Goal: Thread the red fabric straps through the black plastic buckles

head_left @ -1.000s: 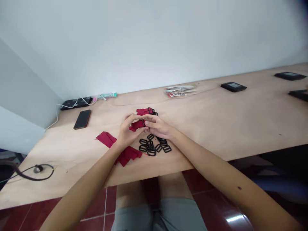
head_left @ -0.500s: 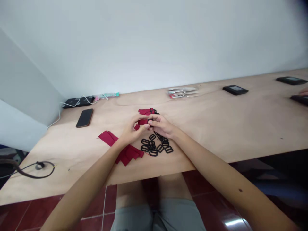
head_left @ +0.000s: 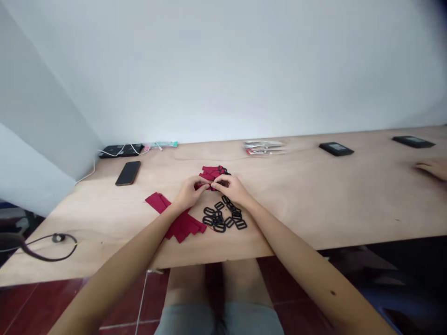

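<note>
My left hand (head_left: 190,191) pinches a small red fabric strip (head_left: 201,185) over the middle of the table. Facing it, my right hand (head_left: 231,189) has its thumb and fingers closed at the other end of this strip, by a dark piece mostly hidden by the fingers. Just behind both hands lies a pile of red strips with black buckles (head_left: 210,171). Loose black buckles (head_left: 218,218) are scattered in front of my right hand. More red strips (head_left: 183,225) lie fanned out, partly under my left forearm.
A phone (head_left: 128,173) and black boxes with white cables (head_left: 120,150) are at the back left. Packets (head_left: 265,147) lie near the wall. Black devices (head_left: 336,149) stand at the right, near another person's hand (head_left: 435,168). A cable loop (head_left: 52,258) is at the left.
The view has shifted a little. My fingertips have moved slightly on the strip, and the dark piece is now less visible. The other person's hand has come further into view at the right.
</note>
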Tool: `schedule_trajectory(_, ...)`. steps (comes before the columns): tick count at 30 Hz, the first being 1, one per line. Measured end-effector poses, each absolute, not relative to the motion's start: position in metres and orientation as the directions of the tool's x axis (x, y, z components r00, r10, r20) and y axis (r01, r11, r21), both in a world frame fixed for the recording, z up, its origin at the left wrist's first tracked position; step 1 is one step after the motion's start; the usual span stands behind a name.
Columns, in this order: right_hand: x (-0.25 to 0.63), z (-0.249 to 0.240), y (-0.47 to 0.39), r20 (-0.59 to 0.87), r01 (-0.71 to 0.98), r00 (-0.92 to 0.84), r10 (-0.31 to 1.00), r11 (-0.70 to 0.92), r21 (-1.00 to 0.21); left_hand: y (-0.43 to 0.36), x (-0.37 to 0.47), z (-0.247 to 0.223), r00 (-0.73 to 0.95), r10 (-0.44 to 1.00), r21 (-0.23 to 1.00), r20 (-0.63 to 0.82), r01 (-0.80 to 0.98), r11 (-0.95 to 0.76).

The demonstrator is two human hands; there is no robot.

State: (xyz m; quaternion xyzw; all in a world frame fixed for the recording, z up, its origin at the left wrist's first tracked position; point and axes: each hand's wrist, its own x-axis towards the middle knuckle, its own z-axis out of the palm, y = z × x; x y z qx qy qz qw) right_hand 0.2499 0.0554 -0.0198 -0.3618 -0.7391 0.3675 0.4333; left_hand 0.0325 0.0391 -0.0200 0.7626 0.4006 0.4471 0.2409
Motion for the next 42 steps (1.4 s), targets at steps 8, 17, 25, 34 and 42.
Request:
schedule_trajectory(8, 0.249, -0.028, 0.064, 0.466, 0.241, -0.296, 0.834, 0.538, -0.808, 0.06, 0.029, -0.021, 0.277, 0.802, 0.455, 0.529, 0.705, -0.543)
schedule_trajectory(17, 0.247, -0.041, 0.078, 0.616, 0.343, -0.188, 0.765, 0.638, -0.689, -0.001, 0.003, -0.009, 0.33, 0.924, 0.22, 0.196, 0.903, -0.369)
schedule_trajectory(25, 0.284, -0.041, 0.059, 0.436, 0.308, -0.326, 0.839, 0.53, -0.79, -0.01, 0.004, -0.007, 0.322, 0.923, 0.157, 0.212, 0.921, -0.357)
schedule_trajectory(34, 0.311, -0.037, 0.049, 0.391, 0.281, -0.439, 0.809, 0.537, -0.796, -0.007, -0.023, -0.012, 0.22, 0.94, 0.283, 0.26, 0.914, -0.292)
schedule_trajectory(42, 0.3, -0.044, 0.05, 0.297, 0.334, -0.518, 0.802, 0.509, -0.794, -0.001, -0.031, -0.006, 0.187, 0.931, 0.399, 0.315, 0.864, -0.308)
